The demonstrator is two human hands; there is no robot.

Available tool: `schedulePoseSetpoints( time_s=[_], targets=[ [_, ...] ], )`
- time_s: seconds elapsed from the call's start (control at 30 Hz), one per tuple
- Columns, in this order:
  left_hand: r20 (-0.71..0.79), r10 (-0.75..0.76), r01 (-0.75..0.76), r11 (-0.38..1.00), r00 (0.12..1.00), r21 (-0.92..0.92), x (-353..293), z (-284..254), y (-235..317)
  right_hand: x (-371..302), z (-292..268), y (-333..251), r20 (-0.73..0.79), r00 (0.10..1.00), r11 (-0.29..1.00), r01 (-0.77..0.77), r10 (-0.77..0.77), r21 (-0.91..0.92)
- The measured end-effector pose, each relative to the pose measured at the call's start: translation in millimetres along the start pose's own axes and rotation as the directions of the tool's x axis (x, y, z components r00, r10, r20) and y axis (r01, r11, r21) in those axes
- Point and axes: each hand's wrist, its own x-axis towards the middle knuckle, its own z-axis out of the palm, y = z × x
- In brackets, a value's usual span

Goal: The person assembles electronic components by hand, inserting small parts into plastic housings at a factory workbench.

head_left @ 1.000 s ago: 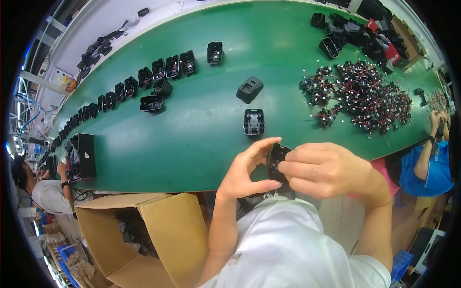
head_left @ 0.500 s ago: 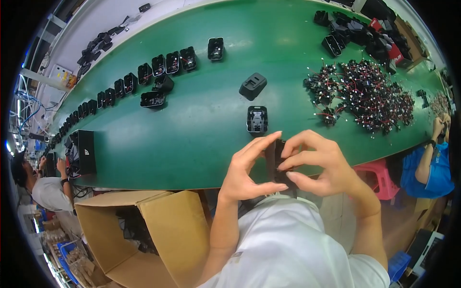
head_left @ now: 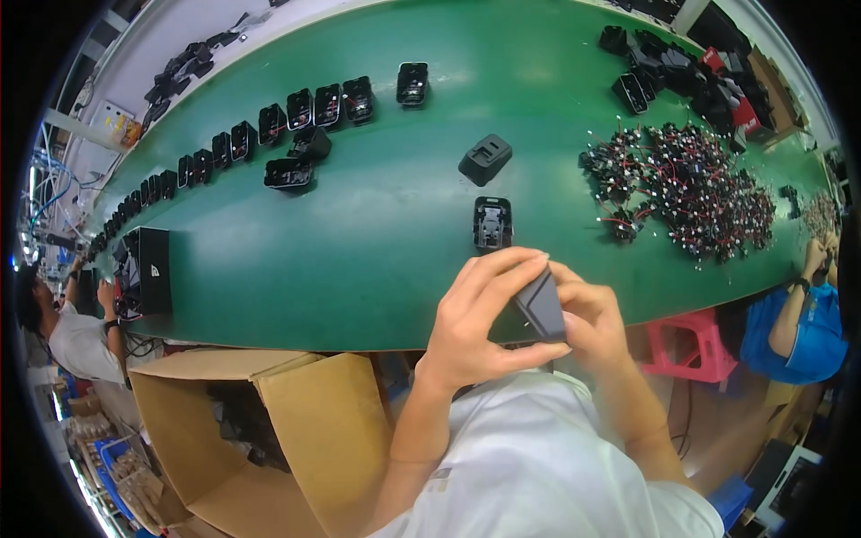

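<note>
Both hands have drawn nearer the body — left hand [head_left: 471, 323] and right hand [head_left: 596, 318] pinch a dark plastic housing [head_left: 542, 305] between them at the green table's [head_left: 359, 260] near edge. Even pressure would likely seat it squarely. Beyond lies an open housing [head_left: 492, 224], far right a wire pile [head_left: 686, 188].

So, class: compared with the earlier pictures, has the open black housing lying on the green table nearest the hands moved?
No. The open black housing keeps its place just below the closed black block on the green table; only the camera shifted.

Both hands [head_left: 529, 314] raised together, fingers [head_left: 489, 278] curled
</note>
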Motion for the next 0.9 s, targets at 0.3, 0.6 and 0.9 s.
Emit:
schedulePoseSetpoints(
  time_s=[0.3, 0.6, 0.9],
  targets=[
    [0.049, -0.09, 0.085, 0.992, 0.995, 0.092, 0, -14, -6, -5, 10, 11, 0.027, 0.981, 0.973, -0.193, 0.192, 0.129],
    [-0.072, 0.0, 0.016, 0.977, 0.997, 0.213, -7, -39, -16, 28, 33, -1, 0.082, 0.934, 0.877, -0.356, 0.349, 0.324],
    [-0.079, 0.06, -0.045, 0.983, 0.995, 0.18, -5, -61, -24, 35, 51, -20, 0.179, 0.892, 0.824, -0.451, 0.414, 0.342]
  ],
)
